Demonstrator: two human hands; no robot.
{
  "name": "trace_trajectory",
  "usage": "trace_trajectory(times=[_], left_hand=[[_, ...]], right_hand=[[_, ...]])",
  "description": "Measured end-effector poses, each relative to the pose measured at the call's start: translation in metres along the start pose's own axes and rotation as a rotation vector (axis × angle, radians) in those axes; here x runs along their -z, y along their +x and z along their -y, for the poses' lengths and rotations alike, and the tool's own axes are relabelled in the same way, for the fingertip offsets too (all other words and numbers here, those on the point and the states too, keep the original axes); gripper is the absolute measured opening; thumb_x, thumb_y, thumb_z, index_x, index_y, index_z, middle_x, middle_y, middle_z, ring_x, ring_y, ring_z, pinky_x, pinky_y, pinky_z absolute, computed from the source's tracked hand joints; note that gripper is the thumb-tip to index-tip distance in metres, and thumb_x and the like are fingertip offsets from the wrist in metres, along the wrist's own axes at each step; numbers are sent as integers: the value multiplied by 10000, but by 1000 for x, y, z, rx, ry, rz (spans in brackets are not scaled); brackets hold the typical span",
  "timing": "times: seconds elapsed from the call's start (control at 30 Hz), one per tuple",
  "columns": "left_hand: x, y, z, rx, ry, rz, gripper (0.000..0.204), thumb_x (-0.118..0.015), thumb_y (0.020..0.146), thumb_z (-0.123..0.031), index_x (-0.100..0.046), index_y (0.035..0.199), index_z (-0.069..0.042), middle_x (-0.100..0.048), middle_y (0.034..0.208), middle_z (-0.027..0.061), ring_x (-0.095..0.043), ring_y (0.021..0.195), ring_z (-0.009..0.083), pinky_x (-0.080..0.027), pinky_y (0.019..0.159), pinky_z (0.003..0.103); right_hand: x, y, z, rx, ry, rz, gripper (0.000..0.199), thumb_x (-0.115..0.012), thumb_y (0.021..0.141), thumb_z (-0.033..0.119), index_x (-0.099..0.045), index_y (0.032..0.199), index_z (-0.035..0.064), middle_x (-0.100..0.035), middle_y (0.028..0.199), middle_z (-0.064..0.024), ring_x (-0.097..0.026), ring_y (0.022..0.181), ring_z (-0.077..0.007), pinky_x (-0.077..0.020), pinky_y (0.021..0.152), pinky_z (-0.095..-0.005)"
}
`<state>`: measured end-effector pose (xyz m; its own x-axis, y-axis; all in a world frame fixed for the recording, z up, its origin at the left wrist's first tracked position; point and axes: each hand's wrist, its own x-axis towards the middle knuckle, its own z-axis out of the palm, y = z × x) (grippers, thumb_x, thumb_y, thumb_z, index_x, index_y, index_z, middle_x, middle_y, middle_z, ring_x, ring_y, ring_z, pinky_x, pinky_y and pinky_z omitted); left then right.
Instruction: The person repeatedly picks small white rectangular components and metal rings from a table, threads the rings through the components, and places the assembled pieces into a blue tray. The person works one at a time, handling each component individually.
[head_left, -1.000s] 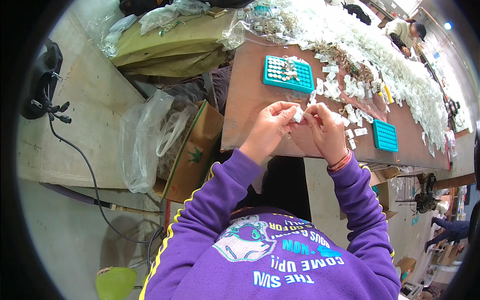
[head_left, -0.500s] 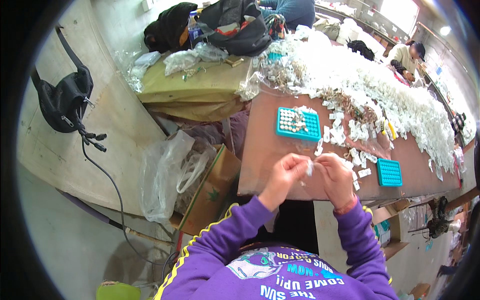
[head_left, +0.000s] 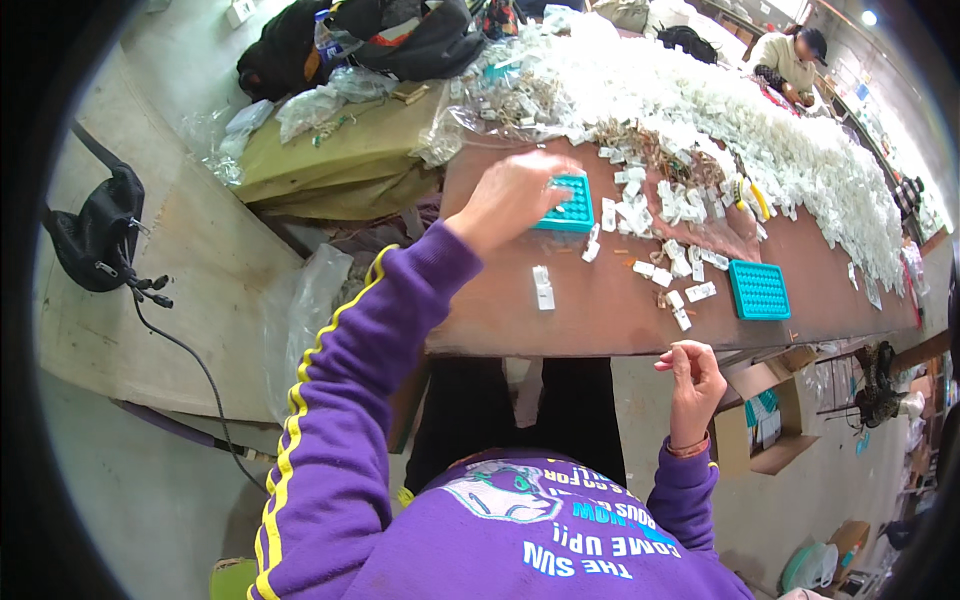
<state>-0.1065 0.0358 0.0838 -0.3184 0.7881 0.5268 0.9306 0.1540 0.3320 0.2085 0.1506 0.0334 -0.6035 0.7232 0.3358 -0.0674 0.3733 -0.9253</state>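
My left hand [head_left: 512, 198] reaches over a teal grid tray [head_left: 583, 216] and covers its left part. Its fingers are smeared by motion, so what they hold, if anything, does not show. My right hand [head_left: 694, 392] hovers just off the table's near edge, fingers curled with thumb and forefinger close together; anything between them is too small to make out. On the brown table [head_left: 610, 315], a white card-like piece [head_left: 543, 288] lies by itself below my left hand. Another teal grid tray [head_left: 760, 291] rests at the right, beside several loose white pieces [head_left: 702, 291].
A large heap of white pieces [head_left: 720, 130] spreads over the far side, with a yellow-handled tool [head_left: 759, 200] at its edge. Black bags [head_left: 405, 45] sit at the far left. A person [head_left: 790, 65] works at the back right. An open carton [head_left: 775, 420] stands below the table's right.
My hands, together before, have parted: the left moved up over the left tray, the right down off the table edge. A white piece now lies on the table's left. The view has shifted.
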Motion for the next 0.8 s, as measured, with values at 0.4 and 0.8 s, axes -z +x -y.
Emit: trace_trajectory(times=[0.4,0.8], left_hand=[[-18,-77,-29,-10,-50,251,189,-696,759,-106,-642,940,-89,-580,964,90,-573,895,290,-490,810,390],[7,-107,-29,-77,-89,135,126,-708,769,-84,-620,854,-53,-565,879,96,-596,801,299,-502,714,359]], right_hand=[[-4,37,-21,133,-252,56,45,-622,892,24,-642,929,9,-638,762,-71,-632,634,-144,-497,604,-264],[-26,192,-34,898,-1338,806,81,-590,788,88,-609,866,76,-580,955,-72,-627,880,-271,-515,701,-387]])
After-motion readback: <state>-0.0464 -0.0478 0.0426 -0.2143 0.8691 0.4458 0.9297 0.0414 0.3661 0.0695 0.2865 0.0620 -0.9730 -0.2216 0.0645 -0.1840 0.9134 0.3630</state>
